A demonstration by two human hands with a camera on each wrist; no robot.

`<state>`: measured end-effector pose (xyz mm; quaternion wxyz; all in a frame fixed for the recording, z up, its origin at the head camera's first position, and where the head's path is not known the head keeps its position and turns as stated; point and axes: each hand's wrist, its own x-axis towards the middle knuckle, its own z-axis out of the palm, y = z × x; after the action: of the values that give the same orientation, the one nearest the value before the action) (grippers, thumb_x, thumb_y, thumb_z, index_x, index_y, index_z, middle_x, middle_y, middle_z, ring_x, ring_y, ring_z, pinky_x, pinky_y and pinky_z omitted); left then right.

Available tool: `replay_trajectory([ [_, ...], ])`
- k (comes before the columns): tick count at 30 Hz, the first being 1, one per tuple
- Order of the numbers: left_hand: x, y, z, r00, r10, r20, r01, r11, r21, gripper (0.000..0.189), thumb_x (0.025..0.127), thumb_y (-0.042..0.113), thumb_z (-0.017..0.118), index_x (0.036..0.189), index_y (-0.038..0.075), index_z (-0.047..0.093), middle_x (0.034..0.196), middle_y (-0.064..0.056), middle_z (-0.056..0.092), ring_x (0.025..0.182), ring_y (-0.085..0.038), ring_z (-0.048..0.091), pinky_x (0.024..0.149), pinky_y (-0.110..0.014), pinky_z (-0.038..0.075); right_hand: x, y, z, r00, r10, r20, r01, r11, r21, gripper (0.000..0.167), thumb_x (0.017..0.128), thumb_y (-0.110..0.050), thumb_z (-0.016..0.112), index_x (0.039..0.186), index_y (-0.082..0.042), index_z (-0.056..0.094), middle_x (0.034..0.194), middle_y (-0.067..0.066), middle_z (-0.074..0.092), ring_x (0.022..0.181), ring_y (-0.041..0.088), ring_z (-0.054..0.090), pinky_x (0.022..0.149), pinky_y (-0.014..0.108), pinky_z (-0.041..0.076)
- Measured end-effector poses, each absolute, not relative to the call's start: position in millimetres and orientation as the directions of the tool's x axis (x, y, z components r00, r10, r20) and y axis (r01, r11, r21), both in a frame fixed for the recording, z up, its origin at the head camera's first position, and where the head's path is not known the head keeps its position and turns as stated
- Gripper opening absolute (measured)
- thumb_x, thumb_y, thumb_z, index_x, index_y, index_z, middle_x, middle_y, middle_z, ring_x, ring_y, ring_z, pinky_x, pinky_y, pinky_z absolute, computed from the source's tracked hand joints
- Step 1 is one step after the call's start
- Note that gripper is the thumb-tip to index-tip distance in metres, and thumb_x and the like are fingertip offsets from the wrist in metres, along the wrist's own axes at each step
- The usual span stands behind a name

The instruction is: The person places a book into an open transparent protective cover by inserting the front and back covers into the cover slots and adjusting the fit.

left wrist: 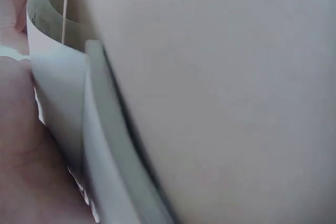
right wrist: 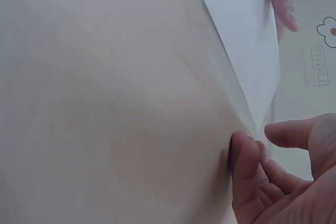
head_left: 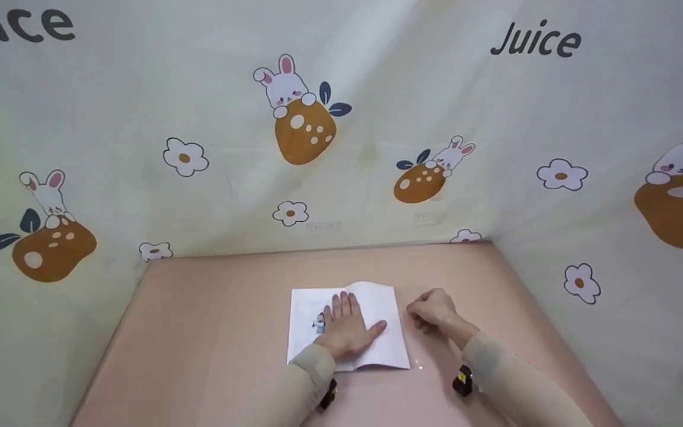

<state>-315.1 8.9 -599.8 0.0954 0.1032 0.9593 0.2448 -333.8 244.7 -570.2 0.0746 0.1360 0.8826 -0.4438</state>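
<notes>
An open white booklet (head_left: 384, 350) lies on the pinkish table, with a small printed figure (head_left: 318, 324) on its left page. My left hand (head_left: 346, 330) rests flat over its middle, fingers pointing away and thumb spread across the right page. Close up in the left wrist view, the booklet's pages (left wrist: 59, 77) bow upward beside the palm. My right hand (head_left: 433, 309) is just past the right edge, fingers loosely curled. In the right wrist view, its thumb stands apart from the curled fingers (right wrist: 247, 166), close by a corner of the page (right wrist: 247, 40).
The table (head_left: 217, 326) is covered in pinkish material. Pale curtains printed with rabbits, fruit and flowers (head_left: 185, 157) stand behind it and along both sides. Dark devices with yellow marks (head_left: 463, 381) sit at the wrists.
</notes>
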Motion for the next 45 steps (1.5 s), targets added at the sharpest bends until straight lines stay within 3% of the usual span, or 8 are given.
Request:
replay_trajectory([
  [9, -309, 0, -562, -0.951, 0.283, -0.121, 0.15, 0.771, 0.618, 0.101, 0.109, 0.058, 0.06, 0.171, -0.014, 0.026, 0.178, -0.037, 0.033, 0.169, -0.054, 0.032, 0.139, -0.067, 0.03, -332, 239, -552, -0.959, 0.167, -0.229, 0.28, 0.449, -0.848, 0.012, 0.095, -0.011, 0.08, 0.097, 0.0, 0.084, 0.077, 0.009, 0.079, 0.06, 0.013, 0.069, 0.054, 0.024, 0.057],
  [17, -311, -3, -542, -0.962, 0.252, -0.11, 0.07, 0.613, 0.787, 0.084, 0.11, 0.044, 0.063, 0.17, -0.008, 0.037, 0.175, -0.03, 0.044, 0.166, -0.048, 0.042, 0.139, -0.059, 0.036, -332, 234, -529, -0.97, 0.143, -0.197, 0.24, 0.424, -0.874, 0.016, 0.098, -0.018, 0.083, 0.106, -0.004, 0.086, 0.084, 0.002, 0.08, 0.065, 0.01, 0.069, 0.054, 0.022, 0.05],
  [21, -312, 2, -535, -0.973, 0.22, -0.074, 0.071, 0.586, 0.807, 0.072, 0.108, 0.04, 0.066, 0.164, -0.003, 0.05, 0.165, -0.027, 0.059, 0.155, -0.046, 0.057, 0.129, -0.059, 0.049, -331, 230, -518, -0.973, 0.113, -0.202, 0.229, 0.349, -0.909, 0.019, 0.099, -0.017, 0.083, 0.111, -0.002, 0.085, 0.084, 0.002, 0.077, 0.061, 0.006, 0.062, 0.05, 0.019, 0.043],
  [26, -310, 9, -523, -0.98, 0.199, -0.028, 0.095, 0.582, 0.807, 0.063, 0.104, 0.038, 0.071, 0.154, 0.001, 0.063, 0.141, -0.02, 0.074, 0.124, -0.035, 0.074, 0.105, -0.052, 0.064, -332, 218, -507, -0.973, 0.076, -0.216, 0.229, 0.279, -0.933, 0.02, 0.1, -0.017, 0.083, 0.112, -0.002, 0.085, 0.083, 0.001, 0.075, 0.061, 0.005, 0.063, 0.05, 0.017, 0.049],
  [32, -305, 11, -513, -0.987, 0.161, 0.024, 0.115, 0.586, 0.802, 0.061, 0.1, 0.051, 0.075, 0.14, 0.004, 0.07, 0.121, -0.014, 0.078, 0.102, -0.025, 0.073, 0.085, -0.04, 0.063, -332, 200, -498, -0.974, 0.026, -0.224, 0.224, 0.229, -0.947, 0.023, 0.102, -0.022, 0.082, 0.116, -0.003, 0.083, 0.083, 0.0, 0.075, 0.062, 0.006, 0.065, 0.052, 0.018, 0.048],
  [37, -302, 5, -506, -0.993, 0.112, 0.03, 0.091, 0.59, 0.802, 0.08, 0.091, 0.065, 0.08, 0.139, 0.003, 0.067, 0.107, -0.01, 0.073, 0.091, -0.021, 0.068, 0.072, -0.032, 0.055, -332, 183, -493, -0.971, -0.028, -0.237, 0.229, 0.183, -0.956, 0.027, 0.103, -0.023, 0.082, 0.12, -0.002, 0.082, 0.081, -0.002, 0.078, 0.058, 0.004, 0.062, 0.05, 0.018, 0.044],
  [40, -300, -1, -502, -0.995, 0.098, 0.02, 0.078, 0.63, 0.773, 0.082, 0.09, 0.064, 0.081, 0.141, 0.002, 0.065, 0.106, -0.01, 0.072, 0.09, -0.021, 0.067, 0.072, -0.033, 0.054, -332, 173, -492, -0.97, -0.057, -0.235, 0.222, 0.174, -0.959, 0.027, 0.103, -0.023, 0.083, 0.119, -0.001, 0.082, 0.083, -0.001, 0.081, 0.058, 0.002, 0.064, 0.05, 0.017, 0.044],
  [45, -298, -14, -494, -0.995, 0.096, 0.008, 0.073, 0.699, 0.711, 0.074, 0.093, 0.055, 0.077, 0.144, 0.002, 0.064, 0.118, -0.014, 0.073, 0.098, -0.026, 0.067, 0.085, -0.043, 0.058, -331, 165, -495, -0.965, -0.102, -0.242, 0.217, 0.21, -0.953, 0.028, 0.104, -0.027, 0.082, 0.117, -0.002, 0.083, 0.087, 0.002, 0.086, 0.065, 0.005, 0.077, 0.05, 0.016, 0.046],
])
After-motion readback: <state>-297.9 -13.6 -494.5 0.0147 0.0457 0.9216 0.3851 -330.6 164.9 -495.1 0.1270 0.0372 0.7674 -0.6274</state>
